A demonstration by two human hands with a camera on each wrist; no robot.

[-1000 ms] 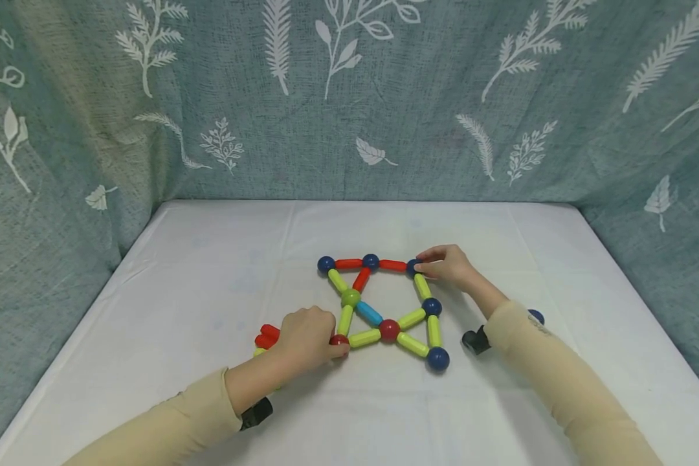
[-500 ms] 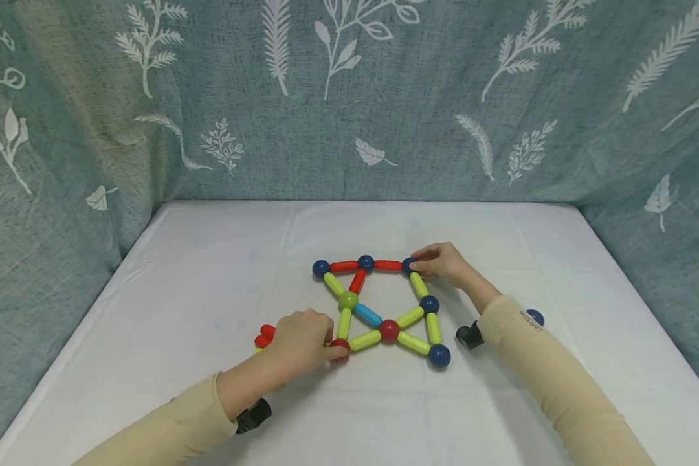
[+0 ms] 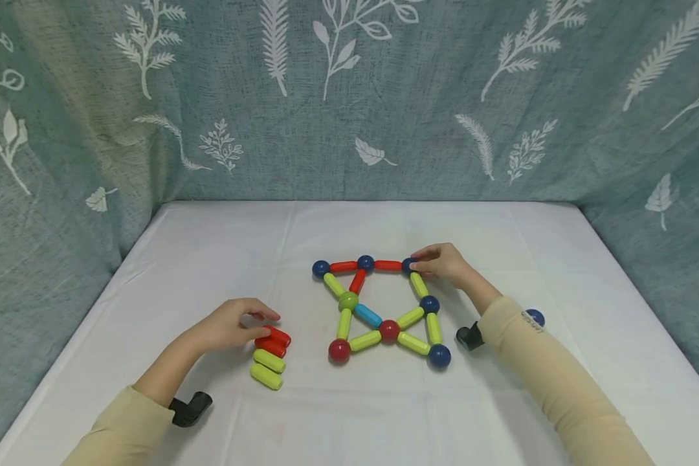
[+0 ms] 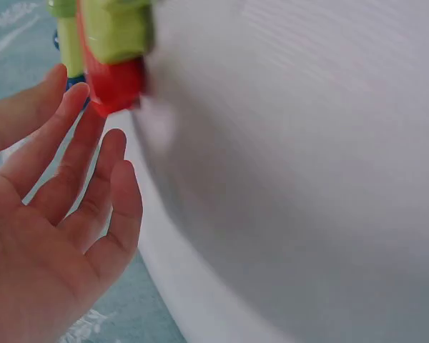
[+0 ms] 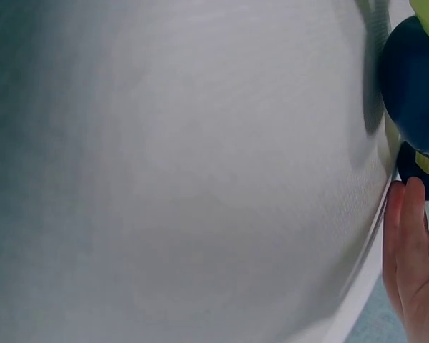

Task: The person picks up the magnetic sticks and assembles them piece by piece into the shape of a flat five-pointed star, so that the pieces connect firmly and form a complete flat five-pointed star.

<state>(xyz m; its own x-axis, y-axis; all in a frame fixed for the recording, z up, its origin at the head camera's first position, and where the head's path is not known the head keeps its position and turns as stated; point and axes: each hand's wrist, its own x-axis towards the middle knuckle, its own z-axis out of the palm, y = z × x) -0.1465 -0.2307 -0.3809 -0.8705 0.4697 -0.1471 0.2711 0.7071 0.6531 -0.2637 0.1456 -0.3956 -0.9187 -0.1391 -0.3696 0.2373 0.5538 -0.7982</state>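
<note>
A flat frame of magnetic rods and balls lies on the table in the head view, its blue rod [image 3: 367,315] in the middle. At its far right corner my right hand [image 3: 444,264] pinches a dark blue ball [image 3: 407,265] between thumb and fingers. The right wrist view shows those fingertips [image 5: 413,187] against the ball. To the left, my left hand [image 3: 228,325] reaches over two loose red rods [image 3: 274,340], thumb right at them. Its fingers are spread and relaxed in the left wrist view, close to a red rod [image 4: 116,86].
Two loose yellow-green rods [image 3: 266,369] lie just in front of the red ones. A red ball [image 3: 339,350] forms the frame's near left corner, a blue ball [image 3: 439,356] its near right. Another blue ball [image 3: 534,317] sits partly behind the right sleeve.
My left hand has let go of the red corner ball and moved left to the loose rods. The frame has turned slightly, its far side shifting left; my right hand stays on its ball.
</note>
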